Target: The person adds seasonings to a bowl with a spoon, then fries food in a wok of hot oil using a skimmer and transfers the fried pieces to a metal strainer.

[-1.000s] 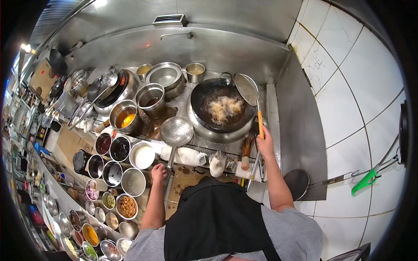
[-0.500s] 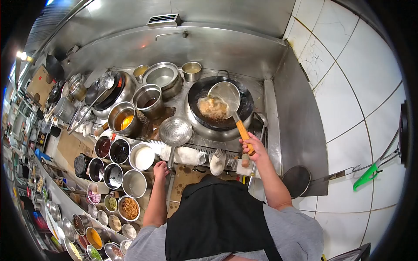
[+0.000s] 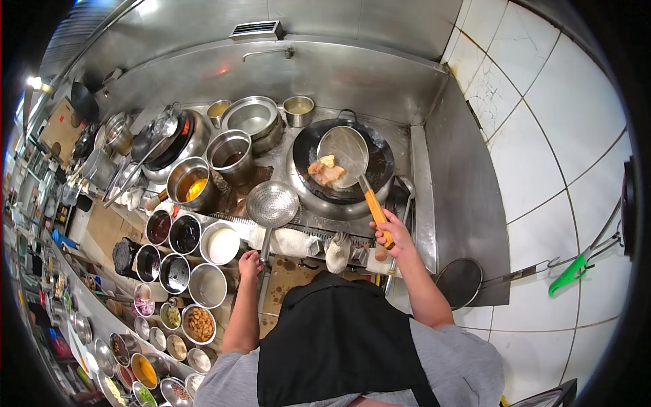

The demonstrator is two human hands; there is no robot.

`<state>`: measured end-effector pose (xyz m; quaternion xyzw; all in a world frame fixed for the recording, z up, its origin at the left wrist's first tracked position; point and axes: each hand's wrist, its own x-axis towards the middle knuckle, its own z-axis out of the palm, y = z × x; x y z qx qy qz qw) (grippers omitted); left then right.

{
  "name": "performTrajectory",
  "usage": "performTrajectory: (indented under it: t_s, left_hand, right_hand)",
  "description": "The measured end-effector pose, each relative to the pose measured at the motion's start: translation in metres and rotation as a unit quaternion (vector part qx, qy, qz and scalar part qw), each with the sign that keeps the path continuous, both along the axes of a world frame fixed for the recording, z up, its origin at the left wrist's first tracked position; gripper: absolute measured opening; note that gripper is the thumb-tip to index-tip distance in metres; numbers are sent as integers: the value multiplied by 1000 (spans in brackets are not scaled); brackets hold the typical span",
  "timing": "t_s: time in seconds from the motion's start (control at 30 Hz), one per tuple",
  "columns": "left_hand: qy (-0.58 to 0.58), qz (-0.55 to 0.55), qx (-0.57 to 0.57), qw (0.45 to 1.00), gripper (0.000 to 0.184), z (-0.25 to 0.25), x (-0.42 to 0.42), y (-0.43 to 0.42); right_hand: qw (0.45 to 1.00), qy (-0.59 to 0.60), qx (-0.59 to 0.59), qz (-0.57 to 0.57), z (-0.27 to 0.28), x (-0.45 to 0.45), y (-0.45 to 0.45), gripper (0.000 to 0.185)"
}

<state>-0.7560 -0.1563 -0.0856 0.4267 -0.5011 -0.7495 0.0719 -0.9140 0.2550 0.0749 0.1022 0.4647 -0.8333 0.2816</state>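
My right hand (image 3: 396, 234) is closed round the wooden handle of a wire mesh strainer (image 3: 347, 146). The strainer's bowl is over the black wok (image 3: 381, 163) on the stove. Several pale and browned pieces of food (image 3: 327, 171) lie at the left side of the mesh. My left hand (image 3: 250, 264) is closed at the lower end of the handle of a perforated skimmer (image 3: 272, 203); the exact hold is partly hidden. The skimmer's round bowl faces up, left of the wok.
Steel pots (image 3: 230, 157) stand left of the wok, one with yellow liquid (image 3: 196, 188). Containers of sauces (image 3: 185, 235) and bowls of ingredients (image 3: 200, 324) fill the left side. A folded cloth (image 3: 337, 253) lies at the stove's front edge. A dark round strainer (image 3: 459, 283) hangs at the right.
The mesh strainer has shifted slightly left and towards me over the wok. Foamy bubbling round the food has gone, and separate pieces now show. My left hand has barely moved.
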Motion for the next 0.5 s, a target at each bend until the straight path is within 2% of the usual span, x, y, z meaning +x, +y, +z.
performTrajectory:
  t_s: [0.13,0.23,0.3,0.33,0.4,0.43,0.5]
  left_hand:
    - [7,-7,4,1000,17,-2,4,-3]
    - [-2,-3,0,1000,18,0,5,-4]
    - [-4,0,1,1000,18,1,7,-5]
    - [-4,1,1,1000,18,1,8,-5]
    - [1,-5,5,1000,18,-1,10,-8]
    - [1,-4,5,1000,18,-2,11,-9]
    - [7,2,10,1000,19,-4,12,-11]
  right_hand:
    - [1000,7,4,0,1,4,0,70]
    - [998,28,50,-4,3,8,0,69]
    - [989,73,132,-3,3,9,-1,69]
    - [989,73,132,-2,4,9,-1,69]
    - [963,148,226,1,4,10,-3,66]
    - [963,148,225,3,2,8,-4,66]
    - [919,246,309,-16,-7,2,-2,64]
